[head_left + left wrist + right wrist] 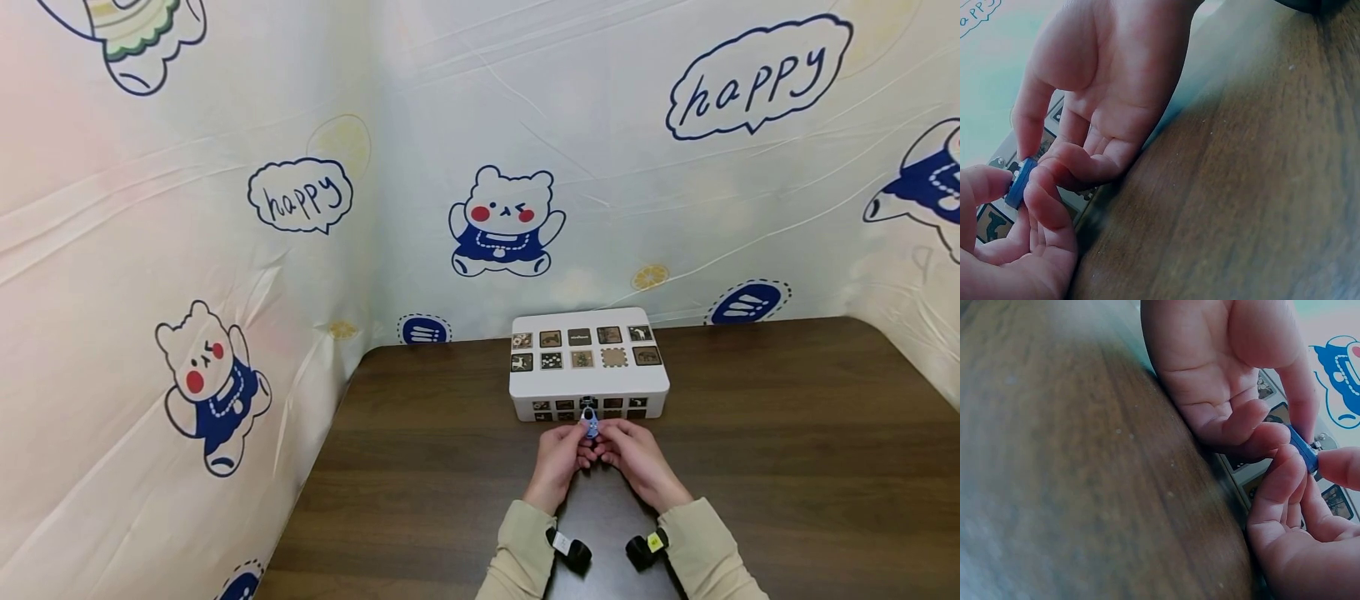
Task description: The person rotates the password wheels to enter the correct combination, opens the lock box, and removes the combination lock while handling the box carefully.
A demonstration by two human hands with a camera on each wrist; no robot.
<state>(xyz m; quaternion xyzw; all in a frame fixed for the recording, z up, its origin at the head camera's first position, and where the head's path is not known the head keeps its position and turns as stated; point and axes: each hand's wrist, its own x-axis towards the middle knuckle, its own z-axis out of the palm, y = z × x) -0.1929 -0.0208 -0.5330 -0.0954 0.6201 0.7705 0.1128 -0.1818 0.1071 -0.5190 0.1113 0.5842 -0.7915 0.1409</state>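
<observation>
A small blue padlock (592,427) with a dark loop at its top is at the front of a white case (585,382), by its front latch. My left hand (558,458) pinches the padlock from the left, thumb on its face. From the right, my right hand (639,458) pinches it too. In the left wrist view, the padlock (1019,184) shows edge-on between thumbs and curled fingers. The right wrist view shows the blue edge (1302,450) again; fingertips hide part of it. Whether the loop passes through the latch, I cannot tell.
Square picture stickers (582,359) cover the case's lid and front. It stands at the back of a dark wooden table (420,467), close to a cloth backdrop (600,233) printed with bears. A black wrist camera (576,554) sits on each sleeve cuff.
</observation>
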